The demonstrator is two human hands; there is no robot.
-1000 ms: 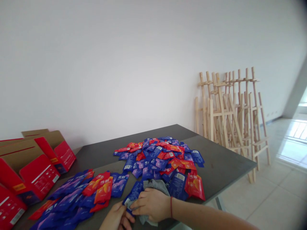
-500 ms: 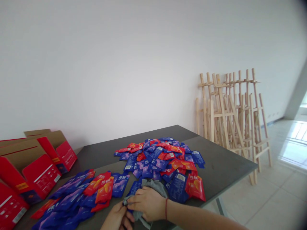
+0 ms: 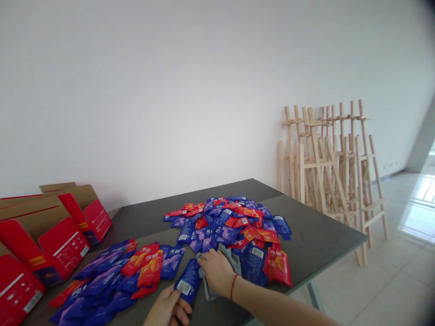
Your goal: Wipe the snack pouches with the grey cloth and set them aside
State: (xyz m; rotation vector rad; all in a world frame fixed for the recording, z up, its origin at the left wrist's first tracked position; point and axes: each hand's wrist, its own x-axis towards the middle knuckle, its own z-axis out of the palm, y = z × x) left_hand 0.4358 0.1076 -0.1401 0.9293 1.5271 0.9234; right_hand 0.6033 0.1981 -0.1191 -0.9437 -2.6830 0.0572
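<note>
My left hand (image 3: pixel 171 306) pinches the near corner of a blue pouch (image 3: pixel 189 278) that shows its barcode side. Just right of that pouch, my right hand (image 3: pixel 217 273) lies over a grey cloth (image 3: pixel 233 261), fingers curled onto it and touching the pouch's edge. Beyond both hands spreads a large heap of red and blue pouches (image 3: pixel 220 233). To the left of my left hand lies a second, overlapping group of pouches (image 3: pixel 112 285), mostly blue with several red ones on its right side.
Open red cardboard boxes (image 3: pixel 64 246) stand along the table's left side. The dark table (image 3: pixel 306 222) has its right edge running diagonally toward the front. Wooden easels (image 3: pixel 326 167) lean by the white wall (image 3: pixel 190 99), beyond the table's right end.
My right hand and the cloth have slid right and away, uncovering the blue pouch's printed back. My left hand keeps hold of the pouch's near corner. The view has shifted slightly.
</note>
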